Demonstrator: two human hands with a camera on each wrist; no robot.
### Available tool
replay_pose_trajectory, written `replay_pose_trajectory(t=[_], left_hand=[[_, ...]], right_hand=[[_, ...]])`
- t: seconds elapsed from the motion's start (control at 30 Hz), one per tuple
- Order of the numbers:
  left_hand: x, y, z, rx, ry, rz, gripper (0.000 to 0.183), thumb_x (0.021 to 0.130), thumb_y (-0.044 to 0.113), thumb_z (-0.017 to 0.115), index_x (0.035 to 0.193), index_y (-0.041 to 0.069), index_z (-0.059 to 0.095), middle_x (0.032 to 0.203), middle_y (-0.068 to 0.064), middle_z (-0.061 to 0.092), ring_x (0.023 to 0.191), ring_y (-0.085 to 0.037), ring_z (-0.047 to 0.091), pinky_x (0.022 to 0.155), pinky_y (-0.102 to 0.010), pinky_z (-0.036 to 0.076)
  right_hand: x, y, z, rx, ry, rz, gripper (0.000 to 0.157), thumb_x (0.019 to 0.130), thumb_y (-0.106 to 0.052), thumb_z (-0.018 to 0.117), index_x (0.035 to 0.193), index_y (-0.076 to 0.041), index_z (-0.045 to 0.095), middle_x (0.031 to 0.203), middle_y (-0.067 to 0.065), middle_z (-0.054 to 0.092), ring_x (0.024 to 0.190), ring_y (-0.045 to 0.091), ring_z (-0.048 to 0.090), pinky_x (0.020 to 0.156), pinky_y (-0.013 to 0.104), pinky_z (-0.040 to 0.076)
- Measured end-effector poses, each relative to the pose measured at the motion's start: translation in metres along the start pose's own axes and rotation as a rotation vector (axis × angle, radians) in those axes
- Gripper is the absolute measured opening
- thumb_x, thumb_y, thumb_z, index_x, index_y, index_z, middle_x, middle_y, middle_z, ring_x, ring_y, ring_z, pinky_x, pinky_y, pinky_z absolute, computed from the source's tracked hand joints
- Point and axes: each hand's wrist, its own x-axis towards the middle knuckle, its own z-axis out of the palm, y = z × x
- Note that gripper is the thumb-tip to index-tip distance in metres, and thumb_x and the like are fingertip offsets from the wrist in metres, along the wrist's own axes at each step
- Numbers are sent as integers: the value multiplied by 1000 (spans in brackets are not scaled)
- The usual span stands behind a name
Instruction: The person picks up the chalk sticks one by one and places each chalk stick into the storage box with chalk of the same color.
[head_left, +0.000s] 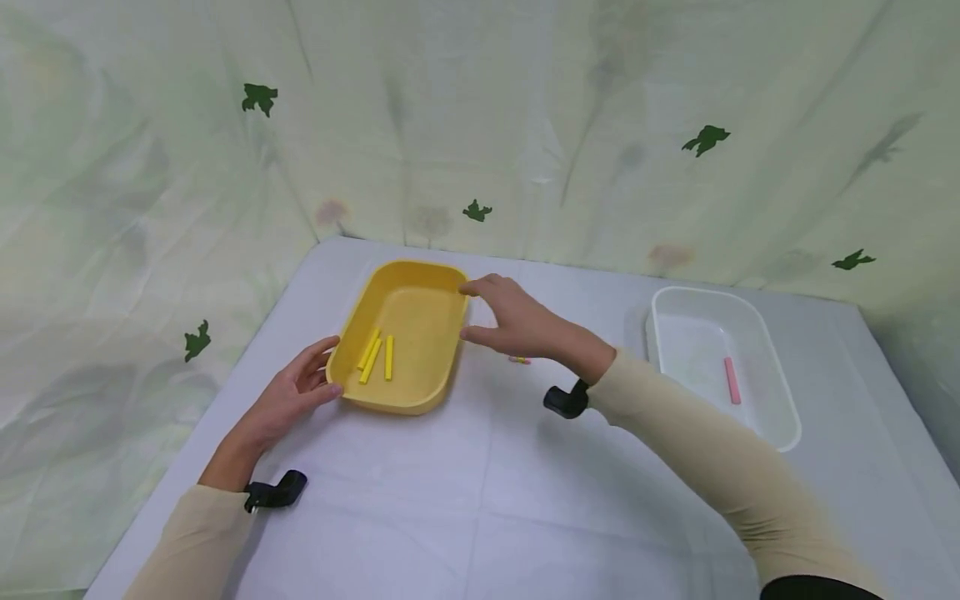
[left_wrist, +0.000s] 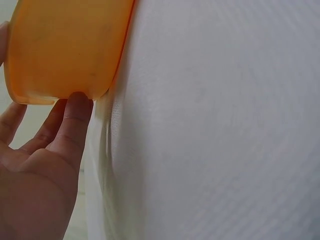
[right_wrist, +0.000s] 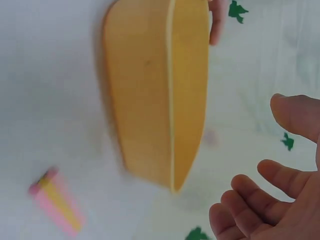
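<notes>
On the white table (head_left: 420, 517), the yellow tray (head_left: 429, 333) of yellow sticks (head_left: 388, 358) is best held level, the left hand (head_left: 281, 404) gripping its near-left corner, the right hand (head_left: 517, 322), fingers spread wide, meeting it evenly opposite.

Yellow tray (head_left: 424, 346) seemingly free overhead

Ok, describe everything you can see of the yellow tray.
The yellow tray is rectangular with rounded corners and smooth walls, apparently plastic; the left wrist view shows it more orange. It sits open side up on the white cloth, left of the white tray. Three yellow sticks lie inside, towards its left side. The left hand holds its near left corner; the right hand is beside its right side, with a gap showing in the right wrist view.
</notes>
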Motion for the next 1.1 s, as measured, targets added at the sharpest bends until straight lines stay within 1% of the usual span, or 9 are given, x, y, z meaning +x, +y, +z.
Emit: replay_pose_trajectory(t=[0.1,0.2,0.33,0.47,0.57,0.67,0.83,0.97,1.1], left_hand=[[0,0,-1,2,-2,-2,83,94,28,68,159,19,17,161,-23,25,146,-43,32,87,-1,41],[-1,2,0,5,0,-10,84,94,29,68,159,20,17,162,-23,24,146,-43,31,87,-1,42],[-1,1,0,4,0,-13,83,94,29,68,159,20,17,162,-23,24,146,-42,32,87,-1,42],[0,0,0,4,5,-9,83,94,28,68,159,20,17,161,-23,27,145,-42,33,87,0,41],[0,-1,1,6,9,-10,83,94,29,68,159,20,17,160,-23,27,145,-41,34,87,0,41],[1,-2,1,1,4,0,82,94,28,68,159,20,17,160,-23,27,144,-41,34,87,0,41],[2,-3,2,-2,-1,14,82,95,27,67,159,19,18,159,-24,28,143,-42,35,87,-1,41],[2,-4,2,-2,3,16,81,95,27,67,159,19,18,159,-23,28,143,-41,35,87,0,41],[1,-4,0,-4,7,21,80,95,25,67,159,18,18,159,-24,28,143,-41,34,88,0,41]], right_hand=[[-20,18,-12,-23,26,10,63,95,-32,64,148,-7,42,151,10,44,140,28,39,117,46,37],[-36,32,-24,-46,52,40,63,95,-31,65,148,-6,42,150,12,44,139,30,40,115,49,38],[-49,45,-35,-61,81,76,63,95,-29,65,148,-5,41,148,15,45,138,32,42,114,50,38],[-56,55,-39,-55,95,96,63,95,-26,65,148,-4,41,148,16,45,137,34,43,113,52,38],[-58,63,-37,-39,102,109,62,94,-24,65,147,-2,41,148,17,46,136,35,44,112,53,39],[-57,71,-30,-34,97,122,61,94,-24,66,146,-1,43,147,19,48,135,36,46,112,52,39],[-50,84,-14,-41,60,128,59,94,-25,66,144,0,45,142,22,51,131,38,48,110,52,41],[-44,87,-4,-45,36,107,57,94,-24,64,142,1,46,140,23,51,129,39,49,109,53,41],[-36,88,0,-51,21,101,57,94,-23,64,143,1,46,141,23,51,129,38,49,108,52,42]])
